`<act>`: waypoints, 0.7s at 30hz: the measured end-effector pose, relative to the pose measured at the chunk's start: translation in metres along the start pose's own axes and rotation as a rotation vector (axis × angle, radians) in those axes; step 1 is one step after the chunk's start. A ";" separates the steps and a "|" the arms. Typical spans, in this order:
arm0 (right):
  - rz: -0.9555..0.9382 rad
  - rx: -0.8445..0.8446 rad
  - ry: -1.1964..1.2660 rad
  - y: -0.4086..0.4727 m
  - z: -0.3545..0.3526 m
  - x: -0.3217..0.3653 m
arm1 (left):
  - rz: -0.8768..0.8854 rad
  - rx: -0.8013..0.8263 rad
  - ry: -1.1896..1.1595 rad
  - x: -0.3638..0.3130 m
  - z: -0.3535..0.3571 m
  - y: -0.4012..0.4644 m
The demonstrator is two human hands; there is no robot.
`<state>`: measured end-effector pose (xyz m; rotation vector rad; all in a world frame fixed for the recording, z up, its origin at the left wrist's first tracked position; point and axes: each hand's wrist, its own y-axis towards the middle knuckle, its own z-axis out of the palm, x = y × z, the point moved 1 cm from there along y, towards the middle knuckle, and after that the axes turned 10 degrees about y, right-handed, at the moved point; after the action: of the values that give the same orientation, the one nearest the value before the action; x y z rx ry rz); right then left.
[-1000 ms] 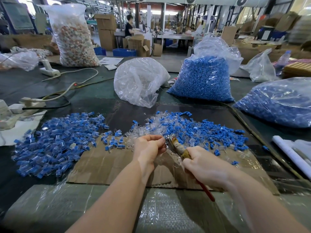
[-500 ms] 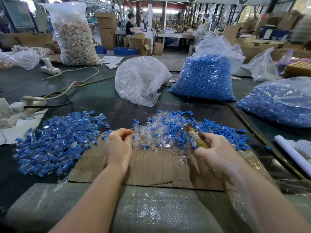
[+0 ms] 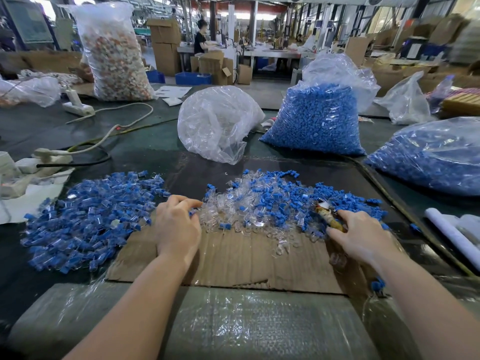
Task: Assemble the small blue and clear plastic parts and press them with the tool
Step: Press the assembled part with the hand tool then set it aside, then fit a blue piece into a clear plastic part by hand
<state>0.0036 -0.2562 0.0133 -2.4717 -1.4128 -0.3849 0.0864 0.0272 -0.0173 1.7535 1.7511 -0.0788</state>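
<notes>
Where a second earlier both hands had met over the cardboard [image 3: 233, 258] to press a piece, the left hand [image 3: 178, 227] had swung out toward ten o'clock and now rested at the seam between the two piles. Its fingers were curled, their tips touching the near edge of the loose parts [image 3: 272, 203]; whether they pinched anything I could not tell. The right hand [image 3: 361, 236] had drifted toward two o'clock, fingers clamped on the tool [image 3: 328, 216], whose tip lay among the unassembled blue and clear pieces. The finished pile [image 3: 88, 216] sat at nine o'clock of the left hand. I judged one piece had just been dropped there and a fresh pair was being sought, so the cycle was restarting with many parts left.
</notes>
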 end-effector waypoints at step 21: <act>-0.500 -0.322 0.208 -0.027 0.012 0.036 | -0.143 0.240 -0.612 -0.044 0.017 -0.029</act>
<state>-0.0014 -0.2105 0.0178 -2.1808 -1.9932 -1.0109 0.0617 -0.0223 -0.0219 1.5344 1.4400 -0.8260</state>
